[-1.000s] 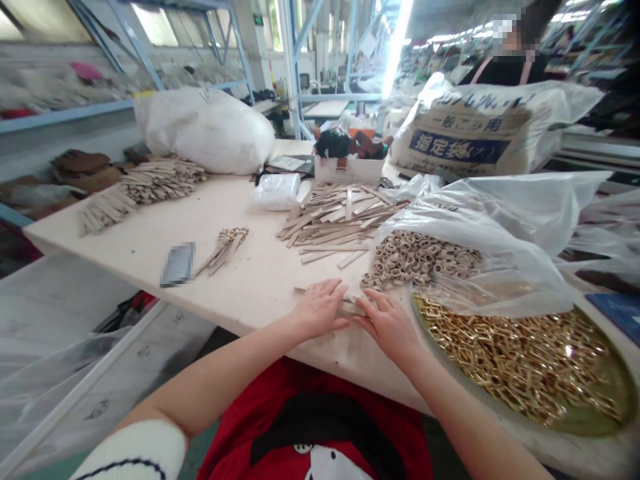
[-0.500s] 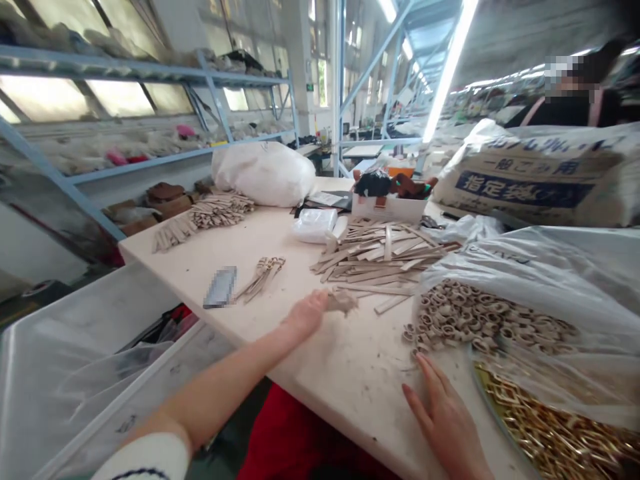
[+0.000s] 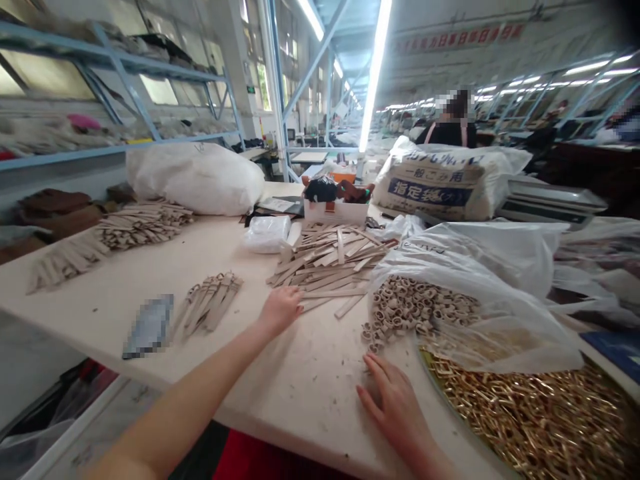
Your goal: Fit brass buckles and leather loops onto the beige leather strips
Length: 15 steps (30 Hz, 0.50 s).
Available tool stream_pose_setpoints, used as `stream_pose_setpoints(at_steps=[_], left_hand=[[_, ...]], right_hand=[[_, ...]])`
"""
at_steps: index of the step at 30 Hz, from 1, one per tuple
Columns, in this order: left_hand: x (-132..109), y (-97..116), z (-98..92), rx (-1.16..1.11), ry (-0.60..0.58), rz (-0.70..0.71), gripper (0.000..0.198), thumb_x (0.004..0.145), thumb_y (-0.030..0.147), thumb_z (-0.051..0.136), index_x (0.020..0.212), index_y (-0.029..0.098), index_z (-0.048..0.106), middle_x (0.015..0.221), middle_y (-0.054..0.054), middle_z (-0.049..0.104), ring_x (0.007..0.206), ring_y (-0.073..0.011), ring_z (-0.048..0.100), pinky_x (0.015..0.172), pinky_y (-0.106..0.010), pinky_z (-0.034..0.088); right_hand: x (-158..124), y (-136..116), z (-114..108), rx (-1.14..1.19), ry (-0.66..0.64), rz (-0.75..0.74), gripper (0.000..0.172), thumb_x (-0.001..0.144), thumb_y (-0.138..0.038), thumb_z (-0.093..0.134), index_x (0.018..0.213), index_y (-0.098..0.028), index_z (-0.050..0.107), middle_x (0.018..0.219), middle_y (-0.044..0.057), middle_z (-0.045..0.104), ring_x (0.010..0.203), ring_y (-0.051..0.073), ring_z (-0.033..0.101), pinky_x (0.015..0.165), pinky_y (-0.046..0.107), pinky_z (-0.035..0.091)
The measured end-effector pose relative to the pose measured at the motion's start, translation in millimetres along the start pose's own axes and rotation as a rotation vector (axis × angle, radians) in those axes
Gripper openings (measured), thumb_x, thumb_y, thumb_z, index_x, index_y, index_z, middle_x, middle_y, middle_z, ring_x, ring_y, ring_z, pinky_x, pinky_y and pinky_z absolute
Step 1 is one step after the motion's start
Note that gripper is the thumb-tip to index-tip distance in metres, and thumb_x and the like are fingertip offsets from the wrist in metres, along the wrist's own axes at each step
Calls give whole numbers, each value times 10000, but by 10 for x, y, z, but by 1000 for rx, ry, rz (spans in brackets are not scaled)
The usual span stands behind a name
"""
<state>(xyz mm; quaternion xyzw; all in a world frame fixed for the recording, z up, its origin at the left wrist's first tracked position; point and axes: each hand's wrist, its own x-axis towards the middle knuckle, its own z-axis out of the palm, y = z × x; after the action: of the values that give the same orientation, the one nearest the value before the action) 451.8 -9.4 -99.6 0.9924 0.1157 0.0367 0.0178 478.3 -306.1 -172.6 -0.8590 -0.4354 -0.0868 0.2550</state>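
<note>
Many pale strips [image 3: 320, 263] in one heap on the table [image 3: 280, 380], with the left hand [image 3: 281, 309] at the heap's near edge.
Left fingers curled by the strip ends; pinching one or not, hard to tell. In front of the heap and a bit right, the right hand [image 3: 393, 403], fingers loose and apart, just beside small loops [image 3: 403, 307]. Farther right of the heap, shiny gold pieces [image 3: 530, 410]. Left of the heap, a small bunch [image 3: 213, 303]. Just behind the heap, a white box [image 3: 345, 214].

flat beige strips [image 3: 327, 259], heaped near small loops [image 3: 415, 307]
</note>
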Motion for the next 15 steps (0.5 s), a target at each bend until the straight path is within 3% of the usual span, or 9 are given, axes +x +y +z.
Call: stream_pose_setpoints(at_steps=[3,7,11,15], left_hand=[[439,514,128,-58,-34,23,229,827,251,453,1010,203,582,1088,-84,573,1020,-189,522,875,-299,391],[728,730,185,-84,-63,-52,187,790,232,488,917,138,588,986,-124,586,927,-211,562,786,-302,427],[630,702,104,-120,-92,-54,114,752,226,514,808,146,573,892,-102,604,895,-214,566,766,-291,421],[297,815,8,-190,-72,-48,212,787,152,376,960,146,499,905,-88,603,845,-181,567,737,-282,416]], right_hand=[[13,-9,-14,13,-13,4,425,782,-268,500,1195,-181,459,1178,116,555,1080,258,512,902,453,424],[44,-38,-69,52,-11,20,376,775,-229,496,1148,-180,502,1152,114,570,1061,254,519,905,460,416],[80,-97,-139,133,-4,60,352,765,-209,510,1114,-176,531,1123,112,585,1051,252,516,912,458,403],[92,-81,-179,272,56,119,333,776,-186,493,1107,-183,530,1094,96,593,1020,226,527,899,401,414]])
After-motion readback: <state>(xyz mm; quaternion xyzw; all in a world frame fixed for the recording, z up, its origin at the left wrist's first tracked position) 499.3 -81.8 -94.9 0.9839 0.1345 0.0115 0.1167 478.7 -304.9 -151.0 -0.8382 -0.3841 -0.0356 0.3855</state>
